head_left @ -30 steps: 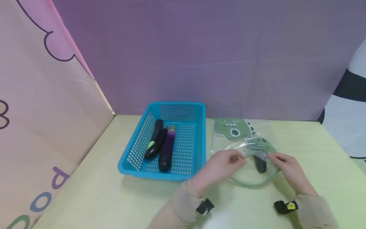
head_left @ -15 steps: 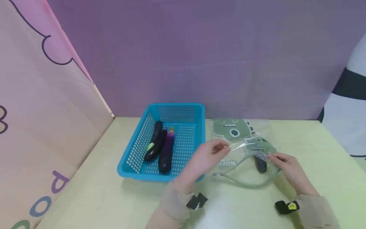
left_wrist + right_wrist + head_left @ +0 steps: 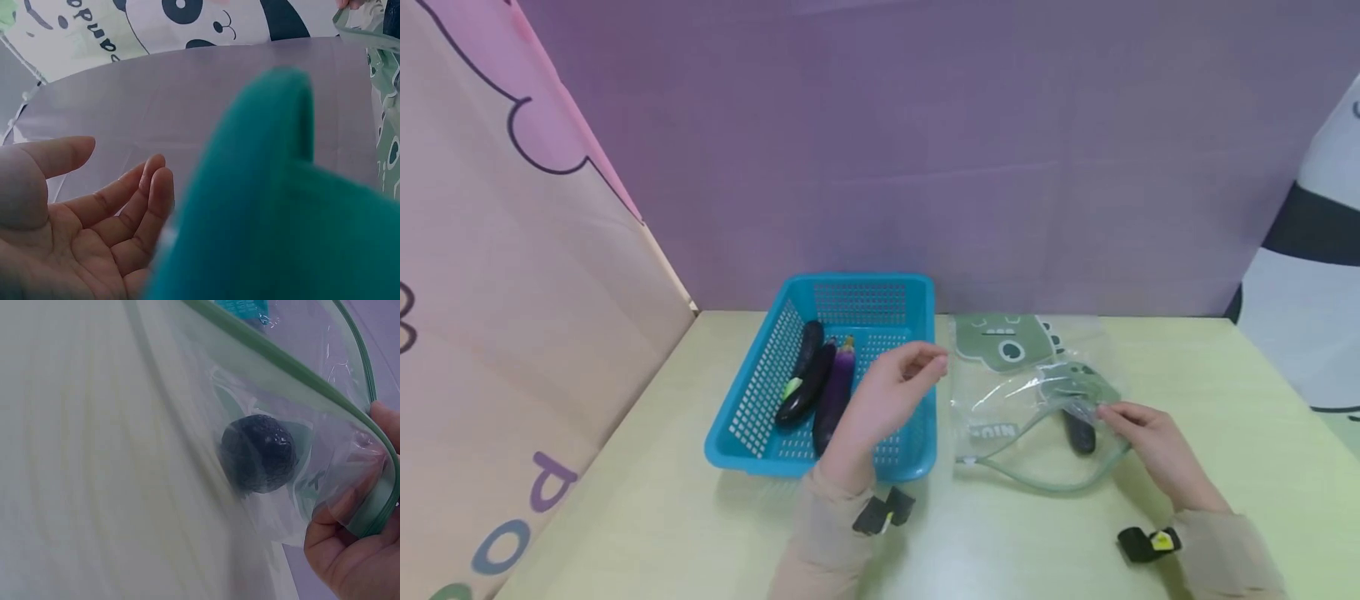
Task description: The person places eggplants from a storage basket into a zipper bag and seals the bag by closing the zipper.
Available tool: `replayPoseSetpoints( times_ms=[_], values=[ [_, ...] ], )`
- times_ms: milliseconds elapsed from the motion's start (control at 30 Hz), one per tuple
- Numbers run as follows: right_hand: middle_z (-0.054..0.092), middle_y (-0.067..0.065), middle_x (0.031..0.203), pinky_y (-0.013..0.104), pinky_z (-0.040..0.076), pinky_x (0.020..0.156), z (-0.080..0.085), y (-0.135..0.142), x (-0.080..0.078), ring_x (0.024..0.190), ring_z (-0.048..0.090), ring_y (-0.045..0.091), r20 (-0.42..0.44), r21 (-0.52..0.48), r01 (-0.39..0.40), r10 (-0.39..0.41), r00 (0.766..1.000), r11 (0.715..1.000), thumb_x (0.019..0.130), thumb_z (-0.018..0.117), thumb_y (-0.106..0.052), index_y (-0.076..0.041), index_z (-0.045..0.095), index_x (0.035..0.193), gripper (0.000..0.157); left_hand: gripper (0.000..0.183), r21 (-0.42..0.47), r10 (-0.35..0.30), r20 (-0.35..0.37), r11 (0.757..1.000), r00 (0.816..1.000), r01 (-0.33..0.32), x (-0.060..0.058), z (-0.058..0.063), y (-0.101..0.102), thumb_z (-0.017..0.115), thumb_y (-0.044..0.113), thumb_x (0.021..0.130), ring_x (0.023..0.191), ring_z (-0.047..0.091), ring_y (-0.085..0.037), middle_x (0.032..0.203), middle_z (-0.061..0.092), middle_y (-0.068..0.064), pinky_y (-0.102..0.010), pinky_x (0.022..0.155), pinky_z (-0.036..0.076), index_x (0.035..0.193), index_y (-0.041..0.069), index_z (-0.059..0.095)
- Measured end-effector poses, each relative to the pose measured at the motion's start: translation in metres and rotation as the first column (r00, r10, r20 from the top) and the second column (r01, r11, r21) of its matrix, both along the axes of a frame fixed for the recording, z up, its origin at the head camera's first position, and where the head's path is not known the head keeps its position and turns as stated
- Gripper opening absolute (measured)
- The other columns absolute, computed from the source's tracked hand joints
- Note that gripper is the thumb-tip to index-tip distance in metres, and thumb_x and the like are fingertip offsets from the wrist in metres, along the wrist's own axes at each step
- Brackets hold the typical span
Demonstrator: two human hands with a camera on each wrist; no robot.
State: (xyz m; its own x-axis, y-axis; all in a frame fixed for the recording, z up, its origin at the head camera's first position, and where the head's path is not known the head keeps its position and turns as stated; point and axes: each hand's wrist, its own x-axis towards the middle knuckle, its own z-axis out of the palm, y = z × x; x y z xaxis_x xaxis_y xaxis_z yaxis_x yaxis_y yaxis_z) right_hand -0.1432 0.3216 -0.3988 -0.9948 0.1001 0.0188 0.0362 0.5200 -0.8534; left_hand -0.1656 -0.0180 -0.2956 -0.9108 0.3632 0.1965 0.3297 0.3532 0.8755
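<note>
A clear zip bag (image 3: 1000,400) with green prints and a green zip edge lies on the table, its mouth spread toward the person. My right hand (image 3: 1157,446) pinches the right end of that edge, the thumb and fingers showing around it in the right wrist view. Inside the bag is a dark, long vegetable (image 3: 261,453), its rounded, slightly bumpy end facing the opening. My left hand (image 3: 891,396) holds nothing; its fingers are relaxed above the right part of the blue basket (image 3: 722,450). Eggplants (image 3: 808,387) lie in the basket's left half, one purple eggplant (image 3: 835,400) partly behind the left forearm.
The basket's raised rim (image 3: 269,125) stands close in front of the left palm in the left wrist view. Behind the pale table (image 3: 647,517) hangs a purple cloth (image 3: 880,150), and a printed cloth (image 3: 535,317) borders the left side.
My left hand has moved left from the bag's mouth to over the basket, its fingers leaving the bag's edge. The right hand has kept its hold on the bag.
</note>
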Motion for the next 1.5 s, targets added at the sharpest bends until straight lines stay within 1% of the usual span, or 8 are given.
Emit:
replayPoseSetpoints(
  times_ms=[133,333,600,767,833,967,1267,1500],
  values=[
    [0.053,-0.036,0.083,0.012,0.037,0.072,0.000,-0.001,0.000,0.082,0.046,-0.015,0.010,-0.003,0.000,0.000,1.000,1.000,0.094,0.054,-0.031,-0.008,0.069,0.102,0.029,0.028,0.017,-0.013,0.009,1.000,1.000,0.013,0.000,-0.001,-0.002,0.051,0.025,0.096,0.094,0.061,-0.019,0.101,0.067,-0.008,-0.028,0.081,0.050,0.115,0.007,0.061],
    [0.054,-0.034,0.083,0.014,0.036,0.073,-0.002,-0.001,0.000,0.083,0.045,-0.014,0.031,0.025,-0.002,0.001,1.000,1.000,0.094,0.053,-0.033,-0.001,0.066,0.106,0.036,0.028,-0.011,-0.019,0.019,1.000,1.000,0.019,0.000,-0.001,0.000,0.051,0.026,0.096,0.095,0.060,-0.017,0.102,0.067,-0.005,-0.029,0.083,0.050,0.115,0.009,0.061],
    [0.054,-0.033,0.083,0.013,0.036,0.072,-0.002,0.001,0.000,0.082,0.046,-0.013,0.015,0.017,-0.003,0.002,1.000,1.000,0.094,0.053,-0.032,-0.007,0.068,0.103,0.030,0.027,-0.069,-0.013,0.010,0.998,1.000,0.014,0.001,0.015,0.000,0.052,0.028,0.095,0.096,0.059,-0.015,0.105,0.066,-0.001,-0.029,0.084,0.050,0.116,0.012,0.061],
    [0.054,-0.035,0.084,0.012,0.036,0.073,-0.002,0.000,-0.001,0.083,0.046,-0.014,0.000,-0.011,-0.004,0.004,1.000,1.000,0.094,0.054,-0.030,-0.007,0.068,0.103,0.029,0.028,-0.106,-0.003,-0.015,0.994,1.000,0.001,-0.001,0.027,-0.005,0.052,0.029,0.095,0.093,0.059,-0.014,0.104,0.066,-0.001,-0.028,0.081,0.050,0.116,0.013,0.061],
    [0.053,-0.035,0.084,0.012,0.036,0.073,-0.002,0.000,-0.001,0.083,0.045,-0.015,0.011,0.003,-0.002,0.002,1.000,1.000,0.094,0.053,-0.032,-0.004,0.067,0.106,0.033,0.028,-0.115,0.011,-0.023,0.993,1.000,-0.014,-0.003,0.030,-0.008,0.052,0.029,0.095,0.093,0.059,-0.014,0.104,0.066,-0.001,-0.029,0.082,0.050,0.116,0.013,0.061],
    [0.052,-0.036,0.084,0.014,0.035,0.073,-0.002,0.001,-0.001,0.083,0.044,-0.016,0.048,0.030,-0.003,0.001,0.999,1.000,0.093,0.052,-0.037,-0.004,0.066,0.107,0.038,0.028,-0.127,0.043,-0.006,0.991,0.999,-0.044,-0.007,0.033,-0.013,0.051,0.032,0.095,0.096,0.058,-0.013,0.104,0.065,0.002,-0.031,0.084,0.050,0.116,0.016,0.061],
    [0.053,-0.034,0.083,0.015,0.037,0.072,0.000,0.000,-0.001,0.082,0.044,-0.014,0.058,0.033,-0.009,0.007,0.998,0.999,0.094,0.053,-0.036,-0.003,0.066,0.106,0.038,0.031,-0.154,0.078,0.019,0.985,0.997,-0.074,-0.018,0.033,-0.025,0.050,0.034,0.095,0.102,0.057,-0.016,0.108,0.064,0.000,-0.036,0.089,0.048,0.118,0.016,0.060],
    [0.052,-0.035,0.083,0.015,0.036,0.073,0.001,0.001,-0.001,0.083,0.044,-0.015,0.080,0.042,-0.004,0.001,0.997,0.999,0.093,0.052,-0.039,-0.003,0.066,0.109,0.041,0.034,-0.226,0.074,0.023,0.972,0.997,-0.067,-0.033,0.032,-0.035,0.048,0.034,0.096,0.105,0.057,-0.018,0.113,0.063,-0.003,-0.039,0.092,0.047,0.120,0.012,0.059]
  ],
)
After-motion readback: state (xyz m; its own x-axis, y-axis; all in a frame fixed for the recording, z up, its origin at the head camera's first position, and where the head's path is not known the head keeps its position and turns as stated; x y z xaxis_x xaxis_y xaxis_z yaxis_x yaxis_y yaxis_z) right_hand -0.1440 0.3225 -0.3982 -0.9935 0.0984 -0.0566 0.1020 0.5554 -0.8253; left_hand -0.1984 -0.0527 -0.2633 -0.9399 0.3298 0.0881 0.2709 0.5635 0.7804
